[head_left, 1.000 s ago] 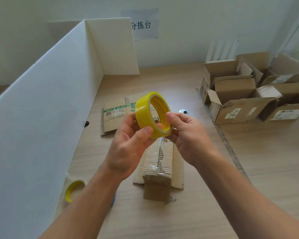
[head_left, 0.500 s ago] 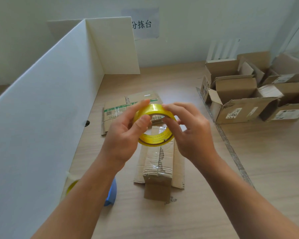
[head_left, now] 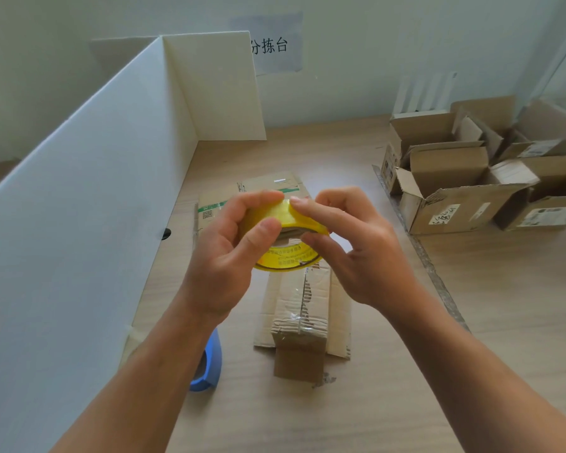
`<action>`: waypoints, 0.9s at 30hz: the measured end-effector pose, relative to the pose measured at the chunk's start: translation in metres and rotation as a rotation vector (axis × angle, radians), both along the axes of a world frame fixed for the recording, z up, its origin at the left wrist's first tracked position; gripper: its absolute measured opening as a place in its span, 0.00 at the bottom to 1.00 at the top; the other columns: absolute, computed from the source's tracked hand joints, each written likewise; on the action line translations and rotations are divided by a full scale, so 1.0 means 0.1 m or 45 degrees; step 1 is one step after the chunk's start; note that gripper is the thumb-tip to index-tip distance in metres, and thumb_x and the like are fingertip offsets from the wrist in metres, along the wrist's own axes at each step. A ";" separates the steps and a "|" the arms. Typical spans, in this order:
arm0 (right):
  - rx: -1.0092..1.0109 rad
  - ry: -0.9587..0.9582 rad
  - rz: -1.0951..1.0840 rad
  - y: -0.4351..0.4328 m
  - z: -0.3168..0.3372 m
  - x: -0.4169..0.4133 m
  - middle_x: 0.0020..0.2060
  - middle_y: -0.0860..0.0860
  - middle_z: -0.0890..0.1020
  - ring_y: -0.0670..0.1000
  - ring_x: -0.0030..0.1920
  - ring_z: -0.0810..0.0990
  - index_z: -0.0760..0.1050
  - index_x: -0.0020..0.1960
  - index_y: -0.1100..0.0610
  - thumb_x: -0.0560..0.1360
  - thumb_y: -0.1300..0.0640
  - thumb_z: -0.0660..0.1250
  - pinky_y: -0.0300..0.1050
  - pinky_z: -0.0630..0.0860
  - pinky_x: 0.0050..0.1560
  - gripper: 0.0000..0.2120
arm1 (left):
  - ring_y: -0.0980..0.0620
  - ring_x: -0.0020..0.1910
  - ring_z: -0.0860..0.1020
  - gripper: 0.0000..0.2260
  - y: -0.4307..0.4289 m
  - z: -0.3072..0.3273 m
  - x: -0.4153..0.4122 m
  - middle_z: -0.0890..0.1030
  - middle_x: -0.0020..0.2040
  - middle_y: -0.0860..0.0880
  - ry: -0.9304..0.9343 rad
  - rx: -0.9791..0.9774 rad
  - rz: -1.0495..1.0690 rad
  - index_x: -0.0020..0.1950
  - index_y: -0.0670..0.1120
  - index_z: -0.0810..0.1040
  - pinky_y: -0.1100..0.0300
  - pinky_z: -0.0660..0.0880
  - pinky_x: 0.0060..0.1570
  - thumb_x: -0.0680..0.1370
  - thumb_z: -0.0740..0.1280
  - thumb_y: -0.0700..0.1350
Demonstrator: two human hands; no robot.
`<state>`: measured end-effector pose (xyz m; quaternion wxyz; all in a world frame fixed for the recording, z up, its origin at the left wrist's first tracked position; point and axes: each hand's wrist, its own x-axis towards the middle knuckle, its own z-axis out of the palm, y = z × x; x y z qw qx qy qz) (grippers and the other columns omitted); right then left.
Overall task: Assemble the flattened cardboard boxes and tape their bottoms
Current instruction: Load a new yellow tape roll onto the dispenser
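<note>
The left hand [head_left: 223, 256] grips the yellow tape roll [head_left: 276, 214], fingers curled round its rim. The right hand [head_left: 363, 253] pinches its outer face, probably hunting the loose end, which is best found by scraping with a nail while turning the roll slowly. The cardboard box [head_left: 303, 308] waits on the bench [head_left: 471, 322] just beneath both hands.

Tape roll [head_left: 288, 256] held between left hand [head_left: 229, 253] and right hand [head_left: 356, 250], above flat box [head_left: 303, 308] on table [head_left: 471, 322]. Second flat box [head_left: 268, 188] behind it. Open boxes [head_left: 455, 191] far right. Divider [head_left: 79, 223] left, spare roll [head_left: 209, 367] beside it.
</note>
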<state>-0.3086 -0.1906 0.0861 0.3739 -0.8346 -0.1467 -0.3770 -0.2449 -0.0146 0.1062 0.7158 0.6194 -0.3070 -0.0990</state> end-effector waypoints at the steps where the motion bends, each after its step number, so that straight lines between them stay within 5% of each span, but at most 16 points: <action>1: 0.001 -0.049 -0.030 -0.01 0.00 0.00 0.52 0.59 0.78 0.52 0.51 0.79 0.78 0.64 0.61 0.75 0.66 0.71 0.42 0.77 0.52 0.17 | 0.51 0.48 0.80 0.13 -0.02 0.00 -0.01 0.81 0.50 0.50 0.028 -0.021 0.016 0.57 0.50 0.79 0.57 0.78 0.47 0.74 0.68 0.50; 9: 0.103 -0.212 -0.214 -0.05 -0.02 0.02 0.51 0.58 0.85 0.54 0.50 0.85 0.83 0.51 0.66 0.71 0.64 0.76 0.44 0.81 0.49 0.10 | 0.52 0.40 0.77 0.07 -0.09 -0.05 -0.06 0.80 0.44 0.49 0.364 -0.271 -0.096 0.49 0.47 0.77 0.56 0.75 0.47 0.74 0.64 0.38; 16: 0.290 -0.156 -0.265 0.02 -0.20 0.11 0.52 0.54 0.84 0.52 0.51 0.85 0.82 0.56 0.63 0.74 0.62 0.73 0.47 0.83 0.49 0.11 | 0.50 0.42 0.76 0.06 -0.14 -0.12 -0.08 0.81 0.45 0.48 0.500 -0.417 -0.064 0.48 0.45 0.76 0.57 0.74 0.46 0.73 0.63 0.38; 20: 0.419 -0.006 -0.274 0.01 -0.33 0.10 0.48 0.53 0.86 0.52 0.43 0.86 0.82 0.57 0.62 0.73 0.63 0.74 0.43 0.82 0.46 0.13 | 0.50 0.43 0.79 0.09 -0.11 -0.18 -0.08 0.82 0.45 0.47 0.517 -0.474 -0.055 0.45 0.47 0.80 0.59 0.78 0.43 0.73 0.62 0.37; 24: 0.573 0.130 -0.251 0.08 -0.35 0.09 0.48 0.51 0.86 0.48 0.45 0.85 0.82 0.59 0.58 0.75 0.59 0.72 0.40 0.81 0.48 0.13 | 0.50 0.43 0.79 0.08 -0.08 -0.20 -0.04 0.81 0.44 0.48 0.450 -0.308 -0.062 0.50 0.45 0.76 0.58 0.79 0.43 0.72 0.65 0.37; 27: 0.439 0.033 -0.318 0.08 -0.30 0.06 0.51 0.47 0.83 0.47 0.47 0.84 0.81 0.60 0.58 0.76 0.62 0.70 0.36 0.79 0.49 0.13 | 0.51 0.42 0.80 0.12 -0.03 -0.15 -0.04 0.82 0.44 0.49 0.296 0.009 -0.113 0.50 0.54 0.82 0.58 0.78 0.43 0.67 0.70 0.46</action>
